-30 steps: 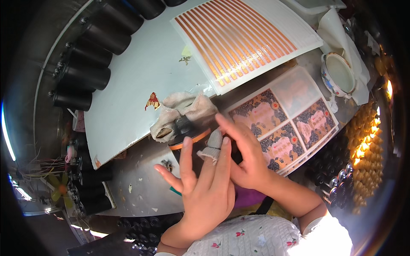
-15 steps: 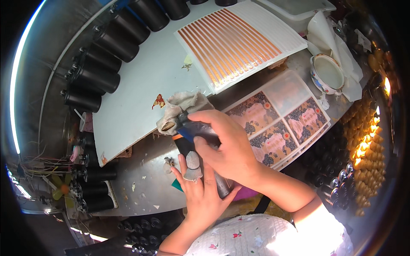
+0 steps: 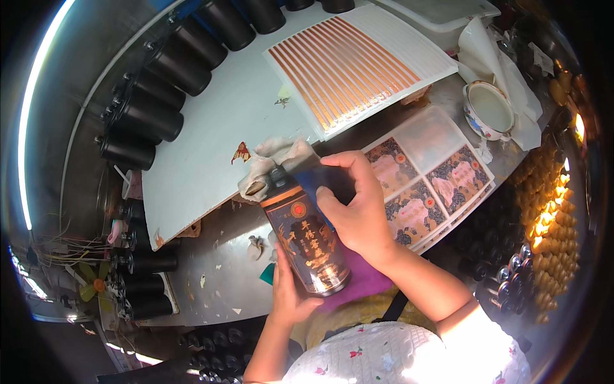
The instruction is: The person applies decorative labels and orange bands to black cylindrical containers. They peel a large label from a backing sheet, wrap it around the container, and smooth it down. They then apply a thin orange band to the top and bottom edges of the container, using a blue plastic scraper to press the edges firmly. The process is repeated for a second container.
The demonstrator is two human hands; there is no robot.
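A dark cylindrical bottle point(image 3: 306, 246) lies tilted in front of me, its black-and-gold label facing up and its neck toward the far left. My left hand point(image 3: 289, 291) grips it from the left and below, thumb near the base, with most fingers hidden behind it. Thumb and forefinger of my right hand point(image 3: 358, 221) curl around a dark blue flat piece point(image 3: 320, 185) just right of the bottle; its exact kind is unclear. A crumpled whitish cloth point(image 3: 288, 153) lies about the bottle's neck. Purple cloth point(image 3: 361, 281) shows beneath the base.
Several black bottles point(image 3: 147, 112) line the white board point(image 3: 192, 173). Copper-striped sheets point(image 3: 345, 64) lie at the far side. Right of my hands is a label sheet point(image 3: 441, 144); beyond it stands an enamel bowl point(image 3: 489, 112) of cloudy liquid. A small fan point(image 3: 96, 285) stands left.
My right hand has shifted right, off the bottle's neck, with the blue piece. The left fingers have left the bottle's front, and its label now shows.
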